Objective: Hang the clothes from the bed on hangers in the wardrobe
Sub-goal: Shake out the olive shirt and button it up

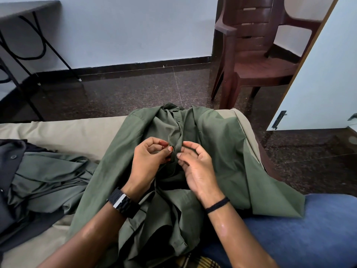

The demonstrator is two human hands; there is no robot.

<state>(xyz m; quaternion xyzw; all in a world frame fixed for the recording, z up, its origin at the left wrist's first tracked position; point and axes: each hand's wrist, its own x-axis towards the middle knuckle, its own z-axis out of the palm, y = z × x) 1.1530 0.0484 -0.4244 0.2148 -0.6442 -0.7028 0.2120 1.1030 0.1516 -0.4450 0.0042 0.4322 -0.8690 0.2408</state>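
Both hands work the green shirt's (212, 136) button placket.
Left hand (148, 161) and right hand (197, 167) each pinch the placket between thumb and fingertips, other fingers curled.

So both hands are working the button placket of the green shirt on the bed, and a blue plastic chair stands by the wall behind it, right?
Not quite: the plastic chair is brown, not blue, as the head view shows. The rest holds: left hand and right hand pinch the placket of the green shirt on the bed.
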